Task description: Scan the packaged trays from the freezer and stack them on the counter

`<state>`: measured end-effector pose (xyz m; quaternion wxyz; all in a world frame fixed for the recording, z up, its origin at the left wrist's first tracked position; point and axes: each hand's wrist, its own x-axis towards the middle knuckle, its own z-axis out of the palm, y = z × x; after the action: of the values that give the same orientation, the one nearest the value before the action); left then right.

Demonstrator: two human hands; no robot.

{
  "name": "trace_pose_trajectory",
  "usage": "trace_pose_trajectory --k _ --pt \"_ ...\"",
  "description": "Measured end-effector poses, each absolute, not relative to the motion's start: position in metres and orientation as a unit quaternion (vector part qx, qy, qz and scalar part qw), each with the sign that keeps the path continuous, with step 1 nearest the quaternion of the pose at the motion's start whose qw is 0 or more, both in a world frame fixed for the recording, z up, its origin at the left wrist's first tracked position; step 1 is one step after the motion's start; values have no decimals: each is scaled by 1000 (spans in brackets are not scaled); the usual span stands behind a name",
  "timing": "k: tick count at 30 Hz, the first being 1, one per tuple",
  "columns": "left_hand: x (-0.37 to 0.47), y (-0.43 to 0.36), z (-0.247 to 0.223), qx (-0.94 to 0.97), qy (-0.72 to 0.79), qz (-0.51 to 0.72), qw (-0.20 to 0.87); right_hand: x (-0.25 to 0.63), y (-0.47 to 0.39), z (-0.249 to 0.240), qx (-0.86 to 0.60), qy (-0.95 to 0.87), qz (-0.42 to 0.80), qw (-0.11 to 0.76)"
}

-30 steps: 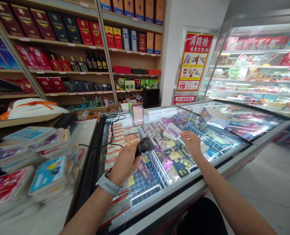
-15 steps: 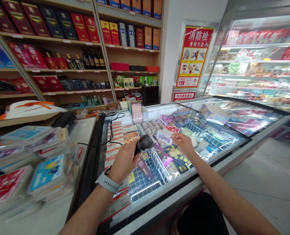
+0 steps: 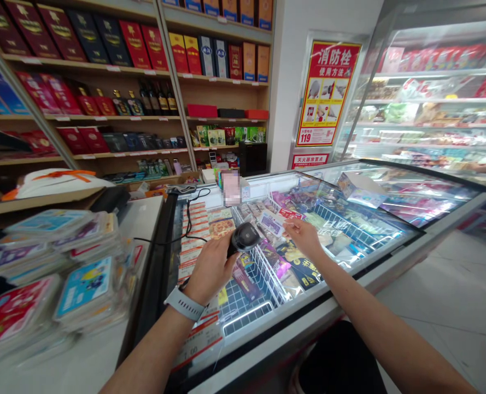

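My left hand (image 3: 213, 265) is wrapped round a black handheld barcode scanner (image 3: 245, 237), its head tilted to the right. A black cable (image 3: 188, 221) loops over the glass behind it. Between the fingertips of my right hand (image 3: 302, 236) is a small white-and-purple printed packet (image 3: 272, 222), held by its right end. The packet faces up, a short way from the scanner's head. Both hands are above the glass lid of a chest freezer (image 3: 251, 324). Inside the freezer, a white wire basket (image 3: 263, 273) and bagged frozen food (image 3: 300, 265) show through.
Stacked plastic tubs (image 3: 85, 287) with coloured lids stand on the counter at left. Price labels (image 3: 191, 241) line the freezer's left side. An opened carton (image 3: 359, 189) rests on the glass. Boxed goods fill the shelves (image 3: 111, 68) behind. Another person's hand (image 3: 474, 167) shows at far right.
My right hand and the packet have shifted slightly left, closer to the scanner. The scanner stays in my left hand, nearly still.
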<state>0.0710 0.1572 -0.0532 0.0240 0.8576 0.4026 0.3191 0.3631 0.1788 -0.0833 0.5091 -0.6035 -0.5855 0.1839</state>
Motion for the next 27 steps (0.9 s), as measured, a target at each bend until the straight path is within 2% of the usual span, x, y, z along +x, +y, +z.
trace_pose_trajectory --k 5,10,27 --pt "71 157 -52 851 405 331 34 351 200 -79 -538 -544 277 581" --pt "71 157 -51 852 406 329 35 346 206 -87 -512 -495 288 641" --pt "72 154 -50 845 395 359 26 341 196 -88 -461 -467 356 666"
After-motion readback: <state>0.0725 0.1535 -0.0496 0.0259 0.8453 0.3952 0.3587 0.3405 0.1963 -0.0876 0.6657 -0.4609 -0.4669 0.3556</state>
